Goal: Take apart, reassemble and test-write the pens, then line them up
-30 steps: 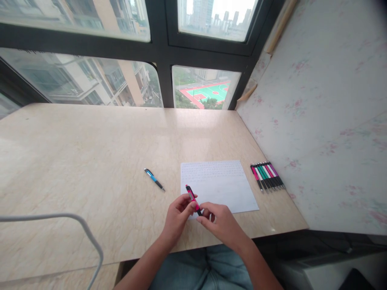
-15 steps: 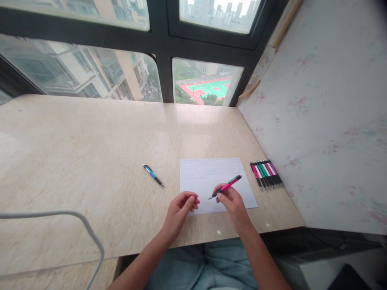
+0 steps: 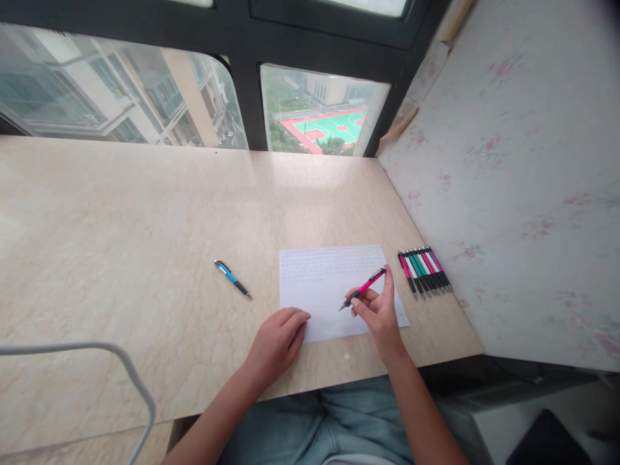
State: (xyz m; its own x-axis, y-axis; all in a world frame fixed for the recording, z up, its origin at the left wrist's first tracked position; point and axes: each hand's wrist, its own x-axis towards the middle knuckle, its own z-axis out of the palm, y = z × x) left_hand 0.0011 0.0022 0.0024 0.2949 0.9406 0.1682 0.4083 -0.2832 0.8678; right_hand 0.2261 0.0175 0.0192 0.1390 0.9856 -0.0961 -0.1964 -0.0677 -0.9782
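My right hand (image 3: 378,314) is closed on a pink and black pen (image 3: 362,289), tip pointing left and down, just above a white sheet of paper (image 3: 329,284) with faint writing along its top. My left hand (image 3: 278,339) lies flat with fingers stretched out, resting on the sheet's lower left corner and the marble table (image 3: 145,245). A blue pen (image 3: 232,279) lies alone on the table left of the sheet.
A row of several pens (image 3: 425,271) in pink, green and purple lies right of the sheet, close to the flowered side wall (image 3: 508,181). Windows run along the table's far edge. A thin grey curved bar (image 3: 121,368) crosses the near left.
The pen went from both hands to my right hand alone, now in a writing grip over the sheet. My left hand let go and flattened onto the paper's corner. The view tilted down.
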